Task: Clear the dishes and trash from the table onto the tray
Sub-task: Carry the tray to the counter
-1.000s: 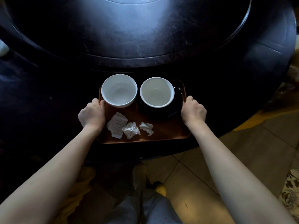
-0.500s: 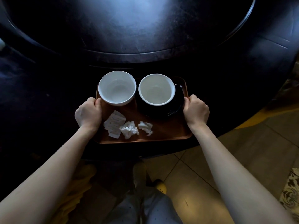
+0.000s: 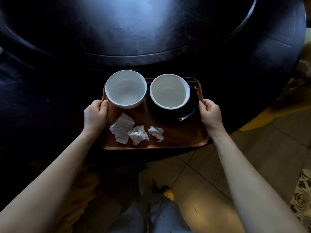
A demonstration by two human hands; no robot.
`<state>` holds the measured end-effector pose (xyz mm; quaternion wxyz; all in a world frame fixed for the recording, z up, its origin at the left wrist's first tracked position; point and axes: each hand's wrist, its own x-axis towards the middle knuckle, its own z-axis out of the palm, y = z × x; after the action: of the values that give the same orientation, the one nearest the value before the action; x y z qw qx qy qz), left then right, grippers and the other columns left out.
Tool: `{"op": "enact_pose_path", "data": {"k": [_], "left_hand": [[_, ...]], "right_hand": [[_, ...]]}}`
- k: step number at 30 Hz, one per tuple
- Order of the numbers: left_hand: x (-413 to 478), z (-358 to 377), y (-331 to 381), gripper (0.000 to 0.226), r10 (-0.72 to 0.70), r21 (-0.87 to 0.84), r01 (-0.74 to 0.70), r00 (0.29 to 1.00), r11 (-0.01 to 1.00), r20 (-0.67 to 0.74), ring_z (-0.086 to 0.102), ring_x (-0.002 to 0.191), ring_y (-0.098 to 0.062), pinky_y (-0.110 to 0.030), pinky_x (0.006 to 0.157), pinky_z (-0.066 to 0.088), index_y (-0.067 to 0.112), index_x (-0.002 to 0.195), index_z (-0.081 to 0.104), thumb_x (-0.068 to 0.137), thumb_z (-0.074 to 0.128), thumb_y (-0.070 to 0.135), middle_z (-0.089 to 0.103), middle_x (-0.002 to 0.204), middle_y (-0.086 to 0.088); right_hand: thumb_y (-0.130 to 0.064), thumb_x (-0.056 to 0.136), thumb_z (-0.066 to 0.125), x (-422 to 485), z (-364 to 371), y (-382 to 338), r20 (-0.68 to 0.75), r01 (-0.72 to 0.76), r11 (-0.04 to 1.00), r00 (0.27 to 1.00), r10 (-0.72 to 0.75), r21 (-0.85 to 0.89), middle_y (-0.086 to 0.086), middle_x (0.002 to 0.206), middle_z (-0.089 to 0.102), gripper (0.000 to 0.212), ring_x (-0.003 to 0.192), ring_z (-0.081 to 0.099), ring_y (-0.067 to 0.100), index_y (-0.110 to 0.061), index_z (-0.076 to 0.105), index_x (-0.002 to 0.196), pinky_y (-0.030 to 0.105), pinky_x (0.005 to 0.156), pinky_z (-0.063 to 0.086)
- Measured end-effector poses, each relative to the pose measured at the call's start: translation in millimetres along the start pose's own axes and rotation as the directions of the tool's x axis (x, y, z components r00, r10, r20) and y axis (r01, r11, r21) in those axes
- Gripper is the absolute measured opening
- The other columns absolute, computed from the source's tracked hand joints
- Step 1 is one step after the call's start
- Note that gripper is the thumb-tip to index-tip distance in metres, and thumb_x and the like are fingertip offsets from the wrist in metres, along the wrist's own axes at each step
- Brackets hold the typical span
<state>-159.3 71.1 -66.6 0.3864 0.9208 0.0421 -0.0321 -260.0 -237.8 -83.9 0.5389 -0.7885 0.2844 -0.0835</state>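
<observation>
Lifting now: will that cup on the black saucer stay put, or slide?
The cup looks like smooth glazed ceramic sitting loose on a glossy black saucer, so it may slide if the tray tilts. It appears empty, so probably light; likely fragile.

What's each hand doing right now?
Left hand: closed on the tray's left edge.
Right hand: closed on the tray's right edge.

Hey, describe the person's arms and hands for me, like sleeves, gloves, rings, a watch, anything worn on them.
Both forearms are bare as far as the picture shows, with no sleeves in view. The left hand and right hand wear no gloves. No watch, bracelet or ring is visible on either one, though the light is dim.
</observation>
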Motion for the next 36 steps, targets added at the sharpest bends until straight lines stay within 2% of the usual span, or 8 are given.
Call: {"op": "enact_pose_path", "data": {"k": [6,12,16,19,22,25,29,36], "left_hand": [[-4.4,-0.3,23.9,0.028,0.02,-0.037,-0.016,0.995,0.999,0.098,0.051,0.07,-0.016,-0.029,0.057,0.037,0.001,0.098,0.058,0.095,0.042,0.024,0.055,0.073,0.0],[-14.8,0.7,61.0,0.027,0.14,-0.038,-0.136,0.982,0.99,0.127,0.054,0.08,-0.024,-0.035,0.07,0.04,0.002,0.098,0.057,0.095,0.042,0.024,0.059,0.085,-0.011],[-26.0,6.2,90.5,0.026,0.209,-0.038,-0.206,0.966,0.978,0.15,0.053,0.08,-0.023,-0.033,0.07,0.037,0.002,0.097,0.057,0.095,0.043,0.023,0.058,0.085,-0.01],[-36.1,11.5,112.5,0.021,0.271,-0.012,-0.272,0.949,0.962,0.165,0.051,0.077,-0.023,-0.032,0.068,0.033,0.005,0.089,0.055,0.095,0.043,0.022,0.056,0.082,-0.01],[-48.7,17.7,133.8,0.019,0.319,0.001,-0.326,0.926,0.945,0.199,0.05,0.076,-0.023,-0.031,0.066,0.03,0.009,0.085,0.052,0.095,0.043,0.023,0.055,0.079,-0.009],[-65.0,26.1,153.7,0.018,0.361,-0.003,-0.372,0.901,0.928,0.24,0.048,0.075,-0.022,-0.029,0.065,0.028,0.01,0.085,0.051,0.095,0.044,0.023,0.05,0.067,0.001],[-84.1,41.6,178.7,0.025,0.433,-0.041,-0.442,0.85,0.896,0.3,0.047,0.073,-0.023,-0.029,0.063,0.026,0.003,0.082,0.054,0.094,0.045,0.023,0.049,0.066,-0.002],[-116.9,73.0,230.5,0.032,0.581,-0.15,-0.585,0.676,0.797,0.453,0.049,0.068,-0.025,-0.034,0.056,0.033,-0.004,0.085,0.056,0.093,0.047,0.025,0.055,0.071,-0.01]], "right_hand": [[-0.015,0.094,0.05,-17.0,-26.3,-17.6,-0.033,0.053,0.993,0.998,-0.049,0.105,0.0,0.072,0.062,0.014,0.061,0.058,-0.003,-0.01,0.062,0.089,0.013,0.054,0.044],[-0.021,0.095,0.05,-43.4,-68.8,-26.3,-0.11,0.089,0.992,0.991,-0.079,0.089,0.012,0.076,0.062,0.027,0.069,0.057,0.016,0.001,0.063,0.087,0.022,0.056,0.045],[-0.02,0.095,0.05,-63.4,-99.1,-30.3,-0.172,0.098,0.988,0.982,-0.076,0.12,0.008,0.069,0.057,0.026,0.06,0.052,0.006,0.001,0.063,0.085,0.012,0.048,0.039],[-0.022,0.095,0.05,-80.8,-123.1,-26.8,-0.219,0.078,0.988,0.974,-0.048,0.131,0.007,0.066,0.053,0.031,0.058,0.047,0.01,0.003,0.059,0.079,0.017,0.046,0.035],[-0.021,0.094,0.052,-100.0,-147.7,-22.3,-0.304,0.065,0.989,0.952,-0.021,0.133,-0.002,0.062,0.051,0.03,0.059,0.045,0.009,-0.018,0.056,0.065,0.02,0.049,0.035],[-0.017,0.094,0.051,-124.7,-172.4,-24.6,-0.373,0.043,0.991,0.928,0.007,0.127,-0.001,0.06,0.048,0.028,0.052,0.043,-0.001,-0.011,0.056,0.067,0.015,0.045,0.034],[-0.014,0.094,0.05,-160.2,-200.6,-25.5,-0.478,0.011,0.993,0.877,0.048,0.122,0.006,0.065,0.048,0.029,0.05,0.037,-0.003,0.009,0.058,0.077,0.012,0.041,0.027],[-0.016,0.092,0.053,-248.7,-230.4,-24.3,-0.709,-0.104,0.993,0.696,0.117,0.061,0.01,0.071,0.056,0.026,0.068,0.048,0.015,0.005,0.064,0.082,0.02,0.048,0.029]]}}
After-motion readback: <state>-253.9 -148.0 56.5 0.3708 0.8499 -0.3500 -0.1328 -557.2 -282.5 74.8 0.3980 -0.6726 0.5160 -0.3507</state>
